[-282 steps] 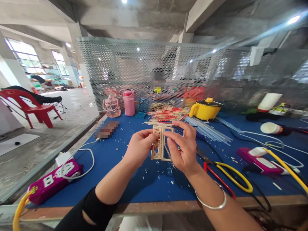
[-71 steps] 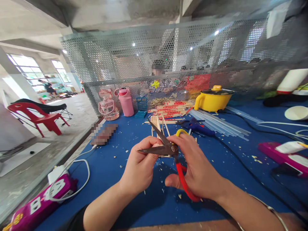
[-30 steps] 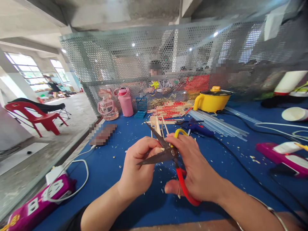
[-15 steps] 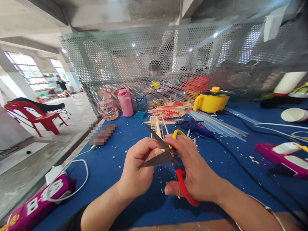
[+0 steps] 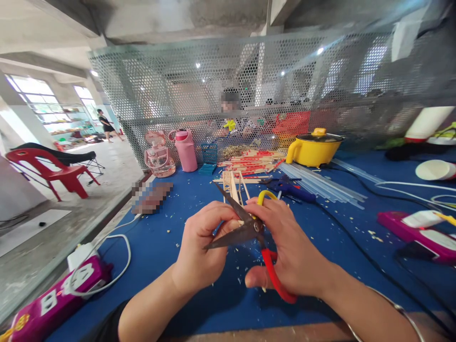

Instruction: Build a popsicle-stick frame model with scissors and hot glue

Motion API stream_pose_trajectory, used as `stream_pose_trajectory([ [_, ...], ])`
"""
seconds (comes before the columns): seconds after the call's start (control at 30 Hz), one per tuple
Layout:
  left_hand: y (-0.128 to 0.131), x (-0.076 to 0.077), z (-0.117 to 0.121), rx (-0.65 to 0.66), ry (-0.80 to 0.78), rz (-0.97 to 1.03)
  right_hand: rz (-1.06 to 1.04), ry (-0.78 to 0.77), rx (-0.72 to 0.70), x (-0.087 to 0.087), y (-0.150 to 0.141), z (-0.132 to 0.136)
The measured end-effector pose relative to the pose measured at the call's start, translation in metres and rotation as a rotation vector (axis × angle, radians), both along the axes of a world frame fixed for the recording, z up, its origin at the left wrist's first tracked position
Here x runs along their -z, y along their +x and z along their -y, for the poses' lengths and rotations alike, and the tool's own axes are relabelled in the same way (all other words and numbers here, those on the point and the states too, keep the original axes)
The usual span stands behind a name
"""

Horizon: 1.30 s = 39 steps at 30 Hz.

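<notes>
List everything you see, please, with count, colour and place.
scissors: one, dark, red-yellow handles, right hand
stick piece: one, pale, left hand
stick frame: one, pale, behind scissors
loose sticks: many, pale and red, back
glue gun: one, blue, right
rods: several, translucent, right
pot: one, yellow, back right
bottles: two, pink, back left
stand: one, blue, beside bottles
blurred slab: one, brown, left
power strips: two, purple, both sides
tabletop: one, blue, beneath
screen: one, grey, behind tabletop
chairs: two, red and black, left
people: at least two, mixed clothing, background
bracelet: one, silver, right wrist
left hand: one, bare, centre
right hand: one, bare, centre-right
</notes>
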<state>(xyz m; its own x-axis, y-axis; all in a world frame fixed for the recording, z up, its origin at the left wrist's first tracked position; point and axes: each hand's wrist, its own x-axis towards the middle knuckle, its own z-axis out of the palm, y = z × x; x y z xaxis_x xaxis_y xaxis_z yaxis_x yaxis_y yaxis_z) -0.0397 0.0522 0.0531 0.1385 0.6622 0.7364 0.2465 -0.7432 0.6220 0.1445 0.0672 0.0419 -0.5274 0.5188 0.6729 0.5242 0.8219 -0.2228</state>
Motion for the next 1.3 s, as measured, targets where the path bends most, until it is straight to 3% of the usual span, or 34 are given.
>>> stream_pose_trajectory([
  [0.37,0.0003,-0.0051,0.0052,-0.031,-0.007,-0.063,-0.092,0.086,-0.015,0.0032,-0.0017,-0.0018],
  [0.6,0.0019,0.0025,0.0011,0.094,-0.247,0.160,-0.130,0.021,-0.058,0.0069,-0.0011,-0.0040],
  [0.87,0.0078,0.0011,-0.0012,0.099,-0.466,0.358,0.004,0.046,0.113,0.0007,-0.0028,-0.0019],
  [1.03,0.0082,0.0005,0.0004,0.099,-0.475,0.368,-0.038,0.025,0.084,0.0010,-0.0023,-0.0019],
  [1.3,0.0090,0.0000,0.0035,0.055,-0.317,0.340,-0.107,0.019,0.048,0.0045,-0.0071,0.0009],
])
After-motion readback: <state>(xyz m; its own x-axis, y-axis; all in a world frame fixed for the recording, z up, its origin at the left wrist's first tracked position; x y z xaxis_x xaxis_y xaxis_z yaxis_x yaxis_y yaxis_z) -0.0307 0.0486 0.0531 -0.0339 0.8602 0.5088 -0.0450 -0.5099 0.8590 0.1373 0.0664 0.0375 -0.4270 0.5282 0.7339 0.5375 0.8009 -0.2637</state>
